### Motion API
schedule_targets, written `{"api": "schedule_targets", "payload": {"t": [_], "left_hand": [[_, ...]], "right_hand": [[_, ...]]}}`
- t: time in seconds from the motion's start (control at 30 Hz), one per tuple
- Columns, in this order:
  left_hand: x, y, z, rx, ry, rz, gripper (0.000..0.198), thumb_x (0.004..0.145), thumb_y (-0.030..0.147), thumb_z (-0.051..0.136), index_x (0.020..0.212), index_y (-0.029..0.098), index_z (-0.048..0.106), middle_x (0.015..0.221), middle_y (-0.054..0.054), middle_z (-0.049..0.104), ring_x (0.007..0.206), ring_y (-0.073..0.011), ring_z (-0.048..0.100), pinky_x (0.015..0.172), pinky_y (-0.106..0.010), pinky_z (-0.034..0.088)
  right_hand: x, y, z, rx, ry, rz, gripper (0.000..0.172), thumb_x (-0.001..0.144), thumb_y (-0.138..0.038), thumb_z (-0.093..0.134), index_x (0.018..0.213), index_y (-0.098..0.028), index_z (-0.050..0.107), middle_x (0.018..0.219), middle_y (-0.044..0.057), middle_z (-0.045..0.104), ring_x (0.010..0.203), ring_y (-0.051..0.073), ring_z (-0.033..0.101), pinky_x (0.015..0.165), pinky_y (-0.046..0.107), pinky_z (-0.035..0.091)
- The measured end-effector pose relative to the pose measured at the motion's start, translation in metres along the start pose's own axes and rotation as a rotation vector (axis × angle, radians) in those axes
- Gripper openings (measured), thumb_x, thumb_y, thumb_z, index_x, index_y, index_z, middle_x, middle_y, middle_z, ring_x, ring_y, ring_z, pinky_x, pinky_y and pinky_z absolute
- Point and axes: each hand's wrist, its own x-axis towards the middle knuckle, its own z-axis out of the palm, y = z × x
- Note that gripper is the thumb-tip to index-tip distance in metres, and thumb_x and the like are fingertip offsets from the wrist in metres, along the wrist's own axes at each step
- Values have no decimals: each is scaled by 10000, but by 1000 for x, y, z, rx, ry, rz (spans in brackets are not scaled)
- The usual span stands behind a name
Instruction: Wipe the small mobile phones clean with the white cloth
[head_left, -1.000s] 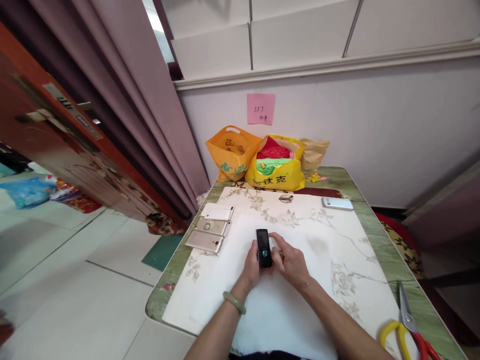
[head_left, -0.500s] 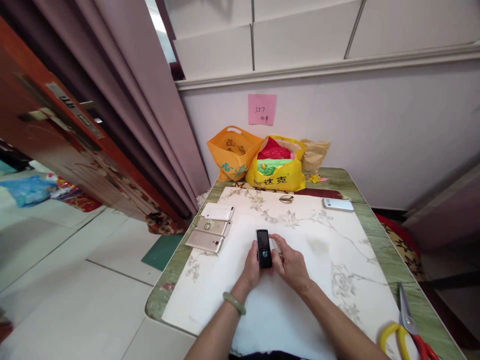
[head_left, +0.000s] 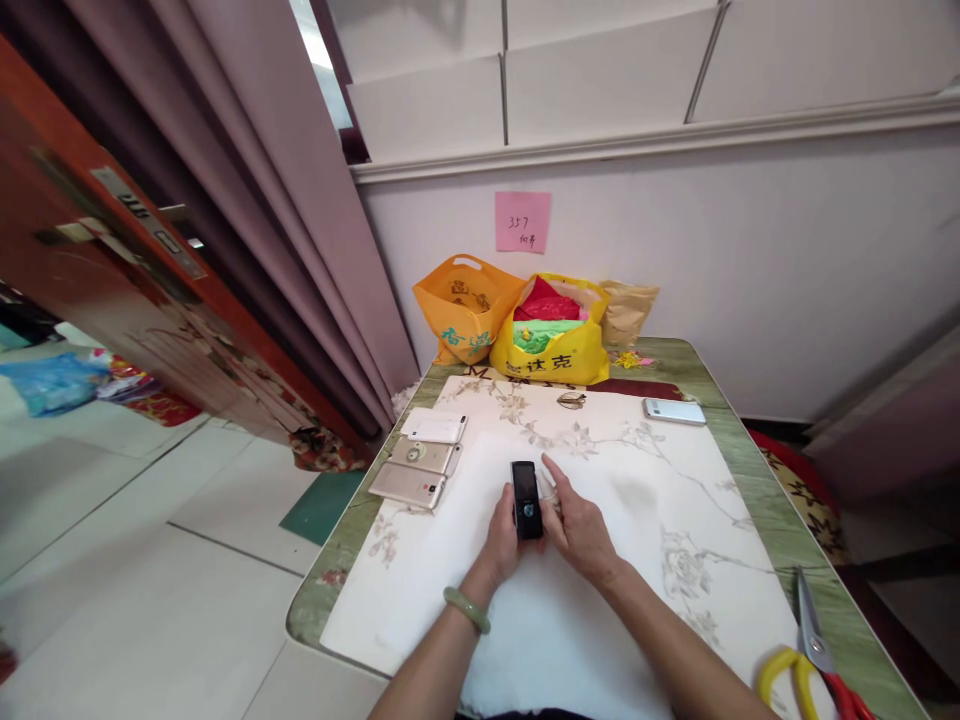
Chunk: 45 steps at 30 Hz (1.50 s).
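A small black phone with a dark screen and a round button stands upright in view near the middle of the table. My left hand grips its left side, and a green bangle circles that wrist. At the phone's right edge is my right hand, its index finger raised away from the phone and its thumb near the side. Something clear and thin shows between the right thumb and index finger, too faint to name. The fingers behind the phone are mostly hidden.
Three phones lie overlapping at the left, and a silver phone at the right back. Yellow-red scissors rest at the right front. An orange bag and a yellow bag stand by the wall.
My right index finger has lifted and straightened away from the phone's right edge. The phone and my left hand are nearly where they were.
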Motion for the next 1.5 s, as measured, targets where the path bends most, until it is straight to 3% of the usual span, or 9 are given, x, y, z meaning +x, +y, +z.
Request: {"api": "schedule_targets", "payload": {"t": [0.07, 0.17, 0.27, 0.37, 0.53, 0.63, 0.87, 1.03, 1.5], "left_hand": [[-2, 3, 0, -11, -59, 4, 675, 865, 662, 395, 1281, 145, 521, 674, -32, 634, 507, -145, 545, 443, -257, 382], [-3, 7, 1, -34, -114, -5, 726, 874, 664, 364, 1404, 170, 408, 741, -53, 659, 585, -169, 590, 459, -254, 394], [-3, 10, 4, -98, -118, 14, 699, 882, 625, 404, 1440, 207, 354, 827, -63, 679, 702, -194, 633, 545, -276, 448], [-3, 13, 7, -191, -102, 55, 649, 894, 548, 453, 1454, 248, 325, 967, -73, 691, 846, -206, 648, 731, -340, 492], [-4, 15, 9, -217, -62, 51, 577, 874, 515, 497, 1373, 227, 464, 1050, -86, 693, 971, -229, 626, 894, -388, 452], [-3, 10, 8, -162, -82, 73, 489, 863, 511, 522, 1209, 177, 605, 1043, -83, 688, 1010, -228, 596, 923, -362, 428], [0, -2, 3, -76, -114, 131, 411, 865, 519, 527, 960, 138, 647, 797, -45, 641, 833, -188, 567, 856, -350, 437], [2, -7, 0, -27, -90, 156, 445, 847, 533, 544, 1030, 140, 641, 871, -67, 665, 887, -212, 574, 847, -349, 436], [0, -9, 0, 24, -50, 167, 414, 850, 518, 535, 1009, 151, 640, 822, -56, 660, 836, -210, 582, 800, -344, 449]], "right_hand": [[3, 0, -2, 117, 56, 47, 453, 920, -361, 424, 1340, -192, 423, 719, 3, 627, 625, 178, 606, 636, 284, 490], [7, -6, -8, 443, 101, 171, 283, 896, -435, 480, 1072, -217, 516, 787, 6, 618, 648, 155, 585, 649, 277, 492], [10, -13, -15, 818, 31, 345, 240, 864, -427, 516, 1007, -236, 496, 761, -22, 585, 609, 130, 550, 575, 246, 467], [10, -15, -17, 970, -80, 500, 236, 806, -417, 569, 925, -215, 545, 654, -43, 519, 533, 106, 465, 466, 203, 369], [9, -10, -3, 874, -59, 682, 512, 805, -643, 495, 603, -174, 533, 503, -24, 444, 417, 85, 341, 372, 215, 208], [8, -11, 8, 817, -40, 689, 551, 797, -662, 507, 521, -185, 492, 450, -29, 408, 399, 85, 327, 376, 222, 195], [5, -15, 18, 827, -41, 735, 495, 818, -607, 489, 520, -211, 482, 418, -49, 388, 381, 93, 314, 377, 227, 201], [7, -15, 18, 811, -39, 753, 521, 819, -633, 470, 514, -211, 478, 399, -42, 387, 366, 96, 317, 369, 236, 202], [5, -13, 18, 818, -10, 712, 523, 821, -617, 475, 493, -210, 462, 391, -40, 383, 369, 95, 312, 382, 243, 214]]}}
